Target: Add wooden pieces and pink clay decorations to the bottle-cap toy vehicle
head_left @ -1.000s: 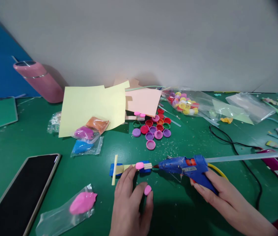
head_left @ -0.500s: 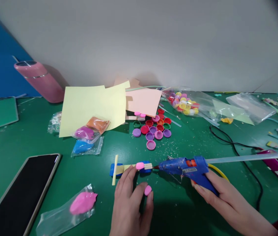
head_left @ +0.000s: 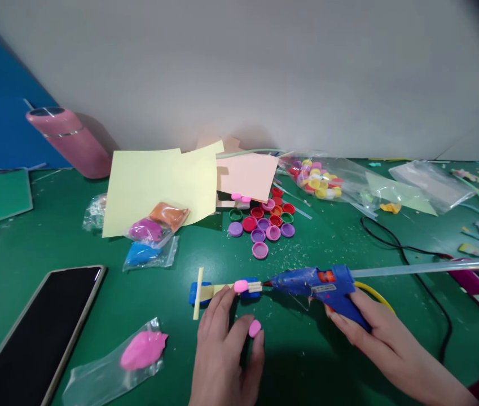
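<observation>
- Glue gun [head_left: 319, 285], grasped in my right hand [head_left: 387, 338]: its long axis lies left to right, nozzle pointing left toward my left fingertips.
- Blue-ended assembly [head_left: 209, 291], at the fingertips of my left hand [head_left: 224, 352]: its long axis also runs left to right, right end close to the nozzle.
- Yellow strip [head_left: 198, 296], left of those fingertips, crossing the assembly and pointing away from me.
- Pink oval [head_left: 255, 328], pinched between my left thumb and finger.

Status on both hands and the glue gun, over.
Left hand at the craft piece, pinching a pink oval. Right hand gripping blue glue gun, nozzle at the piece's right end. Bottle caps beyond, apart from both hands.
</observation>
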`<state>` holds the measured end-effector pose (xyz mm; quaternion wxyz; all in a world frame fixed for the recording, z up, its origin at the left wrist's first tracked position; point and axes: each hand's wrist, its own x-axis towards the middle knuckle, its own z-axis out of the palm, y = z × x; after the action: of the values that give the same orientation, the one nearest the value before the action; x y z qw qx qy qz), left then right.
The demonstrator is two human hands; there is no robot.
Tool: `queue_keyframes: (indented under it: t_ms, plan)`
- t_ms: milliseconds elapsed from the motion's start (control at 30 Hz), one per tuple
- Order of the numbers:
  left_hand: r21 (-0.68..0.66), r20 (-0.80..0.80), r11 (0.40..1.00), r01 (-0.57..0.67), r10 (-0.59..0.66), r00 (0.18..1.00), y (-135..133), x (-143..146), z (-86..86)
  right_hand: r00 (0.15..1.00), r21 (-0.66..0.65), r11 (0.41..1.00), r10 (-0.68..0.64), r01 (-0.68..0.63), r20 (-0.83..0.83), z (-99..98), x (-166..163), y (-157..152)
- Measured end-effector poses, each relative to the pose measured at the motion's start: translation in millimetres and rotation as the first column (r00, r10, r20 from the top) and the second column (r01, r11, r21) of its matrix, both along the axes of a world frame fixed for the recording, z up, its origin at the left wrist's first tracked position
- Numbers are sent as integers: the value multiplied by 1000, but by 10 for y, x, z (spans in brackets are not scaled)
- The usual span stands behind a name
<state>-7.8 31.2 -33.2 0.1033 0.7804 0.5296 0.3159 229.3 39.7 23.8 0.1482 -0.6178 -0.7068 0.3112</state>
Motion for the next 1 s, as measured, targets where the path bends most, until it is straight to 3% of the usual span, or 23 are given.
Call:
queue_keyframes:
  t_ms: [300, 467, 567, 667, 733, 800, 867, 933, 1000]
  plan:
    - [-4, -16, 1000, -12, 12, 1000, -11, 4, -12, 956, -43, 985, -173, 167, -237, -84, -24, 65]
    - [20, -2, 999, -44, 44, 999, -10, 4, 50, 894, -38, 927, -370, 373, -251, -145, 225, 290]
    - [61, 18, 996, -66, 65, 998, -53, -14, 84, 934, 41, 947, -306, 318, -186, -187, 463, 443]
    - [49, 117, 994, -96, 90, 989, -151, 12, 116, 989, 197, 971, -146, 138, 25, -223, 677, 567]
    - [-42, 280, 992, -121, 128, 952, -223, 63, 160, 987, 233, 968, -123, 95, 106, -270, 789, 625]
    - [-229, 478, 972, -50, 157, 864, -266, 123, 230, 979, 258, 959, -153, 114, 137, -347, 875, 669]
    - [-459, 644, 879, 132, 227, 730, -265, 172, 314, 967, 293, 946, -193, 139, 166, -434, 928, 701]
    - [-645, 704, 703, 300, 392, 592, -225, 202, 384, 951, 342, 923, -248, 174, 186, -484, 923, 707]
    - [-734, 679, 520, 437, 578, 453, -172, 223, 415, 929, 406, 887, -316, 219, 190, -458, 821, 659]
